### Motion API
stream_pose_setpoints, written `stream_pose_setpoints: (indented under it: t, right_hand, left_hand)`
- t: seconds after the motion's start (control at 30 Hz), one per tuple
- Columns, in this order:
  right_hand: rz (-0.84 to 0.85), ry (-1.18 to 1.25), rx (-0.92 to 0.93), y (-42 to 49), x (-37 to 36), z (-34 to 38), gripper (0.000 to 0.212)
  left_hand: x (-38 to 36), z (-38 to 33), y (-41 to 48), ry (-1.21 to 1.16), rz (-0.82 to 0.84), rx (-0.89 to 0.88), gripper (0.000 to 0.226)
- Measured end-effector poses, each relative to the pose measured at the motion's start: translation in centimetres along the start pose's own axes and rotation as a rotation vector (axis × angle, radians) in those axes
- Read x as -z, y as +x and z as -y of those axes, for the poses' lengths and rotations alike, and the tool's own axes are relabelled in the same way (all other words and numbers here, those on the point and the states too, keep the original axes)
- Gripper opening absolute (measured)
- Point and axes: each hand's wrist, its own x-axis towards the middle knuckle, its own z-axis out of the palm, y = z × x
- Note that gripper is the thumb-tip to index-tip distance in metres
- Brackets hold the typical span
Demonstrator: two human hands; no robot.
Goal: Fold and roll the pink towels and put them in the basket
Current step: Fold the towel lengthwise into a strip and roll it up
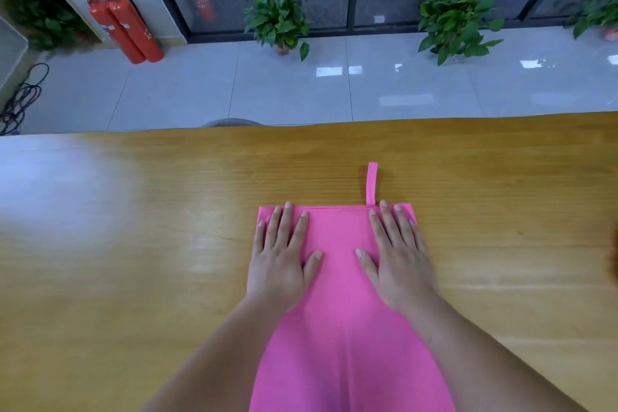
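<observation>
A pink towel point(339, 294) lies folded into a long strip on the wooden table point(133, 244), running from the middle of the table toward me. A thin pink hanging loop point(372, 182) sticks out from its far edge. My left hand point(282, 257) lies flat on the towel's far left part, fingers straight and spread. My right hand point(398, 254) lies flat on the far right part in the same way. Both palms press down on the cloth. No basket is in view.
The table's far edge point(301, 124) runs across the middle of the view, with tiled floor beyond. Two potted plants point(279, 23) point(458, 22) and red fire extinguishers point(125, 27) stand by a glass wall. A dark brown object point(614, 257) shows at the right edge.
</observation>
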Motion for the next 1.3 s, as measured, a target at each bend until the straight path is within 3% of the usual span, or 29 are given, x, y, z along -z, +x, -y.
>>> stream_pose_setpoints:
  t: [0.17, 0.27, 0.4, 0.53, 0.7, 0.9, 1.2, 1.3]
  right_hand:
    - [0.076, 0.0, -0.025, 0.6, -0.1, 0.3, 0.081]
    - [0.004, 0.009, -0.066, -1.0, 1.0, 2.4, 0.076]
    - [0.063, 0.016, 0.19, -7.2, 0.2, 3.1, 0.078]
    - [0.082, -0.001, 0.033, -7.2, -0.6, 0.9, 0.086]
    - [0.101, 0.007, -0.059, -6.7, -0.2, 2.6, 0.082]
    - [0.082, 0.013, 0.071, -13.9, -0.6, 2.9, 0.077]
    - [0.08, -0.023, -0.059, -8.7, -0.4, 1.8, 0.074]
    - [0.066, -0.017, 0.028, -11.7, -0.7, 5.0, 0.072]
  left_hand:
    - [0.4, 0.0, 0.5, 0.011, 0.057, 0.009, 0.078]
    - [0.9, -2.2, -1.1, -0.036, 0.0, 0.022, 0.074]
    - [-0.2, -2.9, -7.0, -0.064, 0.035, -0.123, 0.077]
    - [-0.6, -0.7, -7.6, -0.009, 0.05, -0.158, 0.084]
    - [0.1, -2.8, -5.8, -0.036, 0.123, 0.014, 0.083]
    - [0.1, -3.2, -12.2, -0.046, 0.081, -0.153, 0.08]
    - [0.5, -3.1, -7.0, -0.023, 0.111, 0.003, 0.079]
    - [0.1, -4.9, -10.6, -0.103, 0.064, -0.097, 0.073]
